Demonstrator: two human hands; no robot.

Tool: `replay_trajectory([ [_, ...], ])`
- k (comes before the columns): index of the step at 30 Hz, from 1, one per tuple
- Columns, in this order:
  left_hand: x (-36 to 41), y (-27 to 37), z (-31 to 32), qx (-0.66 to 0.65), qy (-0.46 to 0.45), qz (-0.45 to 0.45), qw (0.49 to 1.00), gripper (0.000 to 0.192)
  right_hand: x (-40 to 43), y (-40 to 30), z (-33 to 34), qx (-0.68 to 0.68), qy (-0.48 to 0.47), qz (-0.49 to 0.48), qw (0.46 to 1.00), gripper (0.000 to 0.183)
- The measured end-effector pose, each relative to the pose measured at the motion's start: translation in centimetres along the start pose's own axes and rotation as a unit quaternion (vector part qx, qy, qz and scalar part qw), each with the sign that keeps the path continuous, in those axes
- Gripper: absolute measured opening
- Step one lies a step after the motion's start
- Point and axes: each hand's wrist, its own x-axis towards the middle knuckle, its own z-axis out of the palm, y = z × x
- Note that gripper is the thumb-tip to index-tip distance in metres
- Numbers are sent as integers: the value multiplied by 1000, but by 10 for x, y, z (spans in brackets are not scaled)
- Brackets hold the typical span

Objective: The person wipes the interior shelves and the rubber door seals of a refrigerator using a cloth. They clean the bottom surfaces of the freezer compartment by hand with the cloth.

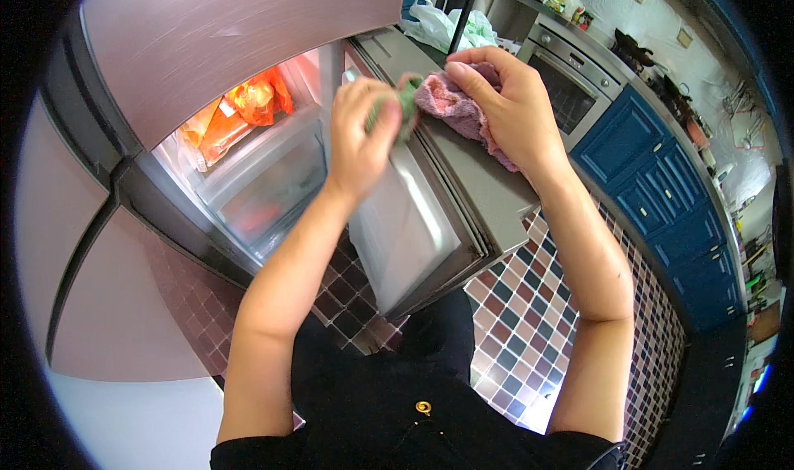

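Note:
My left hand, slightly blurred, is closed around a green cloth near the top of the open refrigerator door. Pinched between the thumb and fingers of my right hand is a crumpled pink and purple towelling cloth. It hangs over the grey top edge of that door, close beside the green cloth; whether the two cloths touch is hard to tell. To the left, the lit refrigerator compartment holds orange plastic bags above a clear drawer.
An upper refrigerator door is shut above the compartment. White plastic bags lie behind the open door. At the right stand a built-in oven and blue cabinets. Checkered tiles cover the floor.

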Motion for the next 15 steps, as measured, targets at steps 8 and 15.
replay_trajectory([
  [8, -35, 93, -5, 130, -72, 182, 972, 41, 3, 17, 0, -11, -2, -103, 995, 26],
  [15, -12, 55, -5, 148, -50, 185, 970, 28, 0, 8, -3, 15, -19, -29, 999, 30],
])
